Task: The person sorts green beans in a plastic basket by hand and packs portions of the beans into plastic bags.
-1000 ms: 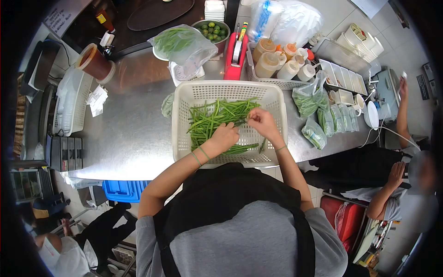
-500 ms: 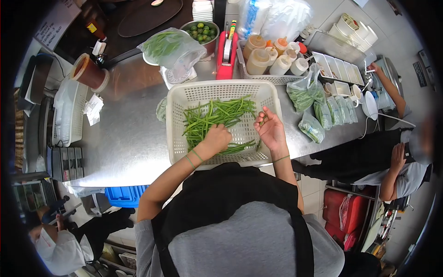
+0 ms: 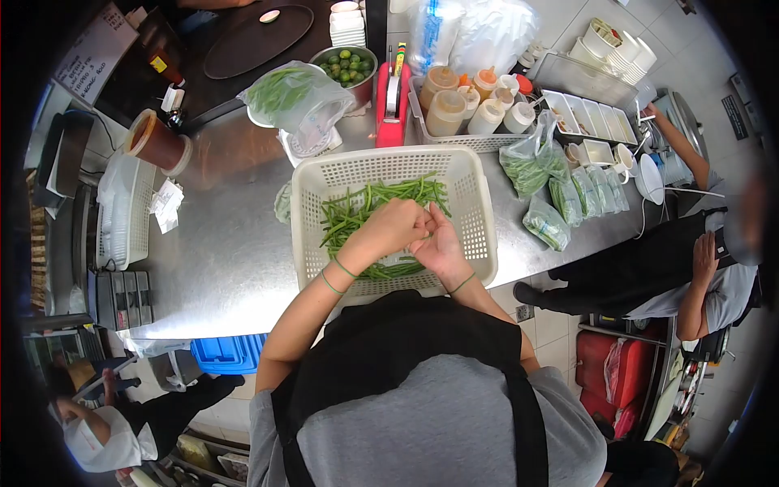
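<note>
A cream perforated plastic basket (image 3: 485, 211) stands on the steel counter, holding a loose pile of long green beans (image 3: 349, 213). Over its middle my two hands meet. My left hand (image 3: 393, 227) is closed, back upward, its fingertips pinched against the fingers of the other hand; what they pinch is hidden. My right hand (image 3: 443, 248) is turned palm up with its fingers curled in, apparently around green beans, though the left hand covers most of the grip. More beans lie below my wrists, along the basket's near side.
Behind the basket are a red tape dispenser (image 3: 392, 105), a bowl of green citrus (image 3: 347, 66) and a bag of greens (image 3: 288, 93). Sauce bottles (image 3: 446, 112) and bagged vegetables (image 3: 545, 225) stand right. A co-worker (image 3: 690, 268) is at the right, another person (image 3: 109, 434) lower left.
My left hand has risen from the beans and moved right. My right hand has moved left and turned inward, so the two now touch.
</note>
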Action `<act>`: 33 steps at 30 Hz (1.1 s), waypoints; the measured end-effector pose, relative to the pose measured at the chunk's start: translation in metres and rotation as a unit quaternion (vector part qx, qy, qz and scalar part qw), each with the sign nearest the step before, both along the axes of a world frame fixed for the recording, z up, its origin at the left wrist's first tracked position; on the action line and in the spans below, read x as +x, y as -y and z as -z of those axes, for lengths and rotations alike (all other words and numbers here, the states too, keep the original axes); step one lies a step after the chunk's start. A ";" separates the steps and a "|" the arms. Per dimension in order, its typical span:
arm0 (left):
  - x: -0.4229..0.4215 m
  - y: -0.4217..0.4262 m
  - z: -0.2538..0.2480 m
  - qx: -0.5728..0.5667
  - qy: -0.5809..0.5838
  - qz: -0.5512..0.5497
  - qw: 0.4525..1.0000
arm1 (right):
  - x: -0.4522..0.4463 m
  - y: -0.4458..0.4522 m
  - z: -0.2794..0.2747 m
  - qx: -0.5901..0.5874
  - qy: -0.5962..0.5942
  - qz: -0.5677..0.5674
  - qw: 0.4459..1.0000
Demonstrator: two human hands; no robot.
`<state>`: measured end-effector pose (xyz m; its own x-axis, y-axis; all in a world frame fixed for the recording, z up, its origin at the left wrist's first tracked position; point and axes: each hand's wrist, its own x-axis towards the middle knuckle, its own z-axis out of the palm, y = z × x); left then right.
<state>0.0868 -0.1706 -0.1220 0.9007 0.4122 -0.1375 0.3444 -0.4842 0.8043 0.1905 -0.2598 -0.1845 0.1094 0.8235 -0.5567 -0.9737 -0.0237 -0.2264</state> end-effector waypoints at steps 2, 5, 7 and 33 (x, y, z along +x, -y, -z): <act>-0.001 0.005 -0.004 0.057 0.054 0.008 0.997 | 0.003 -0.001 0.004 0.023 0.016 -0.007 1.000; -0.005 0.009 -0.033 0.019 0.072 0.027 0.997 | 0.008 0.003 0.023 0.087 0.009 -0.016 0.996; -0.006 0.009 -0.026 0.049 0.150 -0.063 0.985 | 0.013 0.005 0.029 0.091 -0.010 -0.018 0.996; 0.017 0.019 -0.022 0.089 0.144 -0.135 0.976 | 0.060 0.032 -0.015 0.179 -0.084 0.054 0.979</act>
